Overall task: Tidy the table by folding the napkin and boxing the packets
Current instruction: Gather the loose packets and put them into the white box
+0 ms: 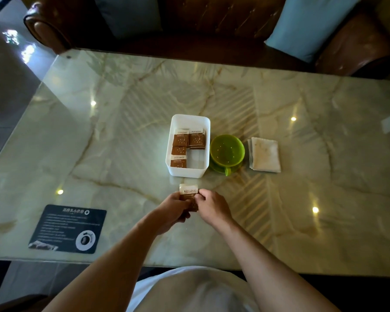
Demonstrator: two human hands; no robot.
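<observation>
A white rectangular box (206, 145) stands mid-table with several brown and white packets (179, 143) lying inside it. Just in front of the box, my left hand (173, 208) and my right hand (209, 204) both pinch a small stack of the same packets (189, 191), with its white end pointing toward the box. A folded white napkin (265, 154) lies flat to the right, beyond the green cup.
A green cup on a green saucer (227, 152) sits between the box and the napkin. A dark printed card (69, 228) lies near the table's front left edge. A brown leather sofa with blue cushions (306, 25) runs along the far side of the marble table (99, 131).
</observation>
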